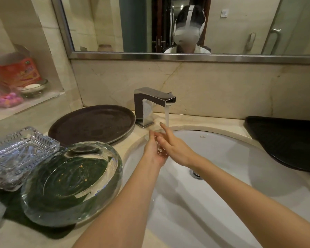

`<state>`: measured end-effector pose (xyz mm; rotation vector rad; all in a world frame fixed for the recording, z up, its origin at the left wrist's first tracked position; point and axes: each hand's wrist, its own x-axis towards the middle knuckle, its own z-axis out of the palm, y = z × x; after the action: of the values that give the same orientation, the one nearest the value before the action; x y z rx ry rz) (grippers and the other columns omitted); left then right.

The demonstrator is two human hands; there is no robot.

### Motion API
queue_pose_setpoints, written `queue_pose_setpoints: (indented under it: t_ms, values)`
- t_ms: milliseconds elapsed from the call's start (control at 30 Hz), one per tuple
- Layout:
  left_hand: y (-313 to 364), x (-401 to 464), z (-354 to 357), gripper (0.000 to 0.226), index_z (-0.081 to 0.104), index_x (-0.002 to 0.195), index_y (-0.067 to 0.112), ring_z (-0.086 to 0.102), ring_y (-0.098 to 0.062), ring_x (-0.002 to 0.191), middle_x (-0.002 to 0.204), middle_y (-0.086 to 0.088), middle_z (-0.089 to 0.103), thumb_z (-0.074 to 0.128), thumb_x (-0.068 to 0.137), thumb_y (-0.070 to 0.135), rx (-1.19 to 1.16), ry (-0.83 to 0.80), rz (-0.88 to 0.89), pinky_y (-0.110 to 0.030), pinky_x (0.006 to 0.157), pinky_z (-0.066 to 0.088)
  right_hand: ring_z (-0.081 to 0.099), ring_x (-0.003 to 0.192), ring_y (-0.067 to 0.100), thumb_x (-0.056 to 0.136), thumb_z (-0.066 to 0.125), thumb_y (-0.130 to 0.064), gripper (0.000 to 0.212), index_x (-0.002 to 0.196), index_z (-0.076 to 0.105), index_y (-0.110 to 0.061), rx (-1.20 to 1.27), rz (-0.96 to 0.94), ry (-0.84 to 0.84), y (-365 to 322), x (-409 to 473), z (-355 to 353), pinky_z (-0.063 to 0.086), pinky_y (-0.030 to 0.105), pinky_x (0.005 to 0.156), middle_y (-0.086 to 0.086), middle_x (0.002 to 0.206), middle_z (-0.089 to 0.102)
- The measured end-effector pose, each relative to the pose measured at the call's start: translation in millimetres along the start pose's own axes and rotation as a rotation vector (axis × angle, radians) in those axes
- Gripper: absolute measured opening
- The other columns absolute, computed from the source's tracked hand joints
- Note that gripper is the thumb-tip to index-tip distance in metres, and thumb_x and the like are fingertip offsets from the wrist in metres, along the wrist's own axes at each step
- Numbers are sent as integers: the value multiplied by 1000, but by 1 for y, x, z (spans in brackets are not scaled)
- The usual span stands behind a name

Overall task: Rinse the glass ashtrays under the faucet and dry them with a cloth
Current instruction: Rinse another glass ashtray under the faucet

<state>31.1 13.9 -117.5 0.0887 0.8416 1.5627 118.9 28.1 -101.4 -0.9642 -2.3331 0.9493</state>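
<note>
Room: white sink basin lies open beneath both hands.
Ashtray: small glass ashtray under faucet stream; its axis unclear.
Fingers: left hand cups it; right hand fingers spread.
Table: more ashtrays left.

Beige marble wall rises behind a pale stone worktop. Above it hangs a steel-framed mirror, reflecting a glass shower door. A tiled niche is recessed at the left.

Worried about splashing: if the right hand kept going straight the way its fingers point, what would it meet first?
Probably the water stream: the right hand points up toward the faucet, its fingertips just short of the water. Depth is unclear.
</note>
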Motion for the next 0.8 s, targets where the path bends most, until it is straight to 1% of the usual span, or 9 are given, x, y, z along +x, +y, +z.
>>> queue_pose_setpoints:
  t_ms: [67,133,233,300,400,500,600,700,800]
  values:
    - [-2,1,2,45,60,107,12,56,-22,113,91,-8,66,41,95,51,29,-30,21,-32,78,46,23,141,21,101,28,-33,48,148,21,-23,-226,-29,-10,8,3,-3,17,36,115,4,153,27]
    - [-2,-2,6,43,59,112,10,61,-25,96,98,-11,65,39,97,45,151,-43,31,-36,72,50,20,141,16,101,27,-37,52,149,14,-25,-213,38,5,18,4,-9,16,30,111,3,154,21]
    - [-1,-3,9,39,56,117,2,66,-30,84,100,-21,66,47,97,34,193,-60,27,-40,70,57,56,101,15,98,36,-43,45,138,36,-23,186,221,106,33,2,-16,43,32,89,2,122,57]
    - [-1,-3,7,27,58,110,1,66,-31,79,96,-22,66,52,95,23,206,-16,35,-40,71,57,62,83,19,99,40,-38,35,116,54,-11,522,366,63,41,3,-19,51,36,83,8,101,65]
    - [1,-2,2,19,61,105,2,64,-29,77,105,-19,66,57,92,15,244,88,35,-42,74,55,66,77,25,100,39,-16,27,107,58,2,951,434,-10,39,2,-23,55,34,70,16,95,66]
    - [4,-3,1,31,62,111,1,63,-18,71,100,-8,65,68,85,18,361,224,102,-28,54,55,68,65,15,98,37,-4,22,95,58,0,1144,370,-11,32,0,-27,55,25,55,9,80,70]
    - [1,-5,3,52,54,123,4,55,-20,89,115,-8,58,71,82,32,466,299,139,-32,82,54,71,78,16,96,39,-1,19,97,59,-1,1212,290,35,34,0,-28,57,23,67,8,85,72]
    - [-3,-7,7,58,44,133,13,48,-21,96,123,-11,51,56,89,48,582,270,99,-31,84,46,71,80,17,96,41,-2,17,94,58,-3,1235,274,57,36,1,-24,58,23,69,9,86,73]
    - [-4,-8,9,65,42,134,13,51,-27,120,134,-10,49,39,90,61,606,275,2,-32,91,46,71,81,21,97,43,-6,15,86,53,-5,1221,295,60,33,2,-19,58,24,64,13,91,72]
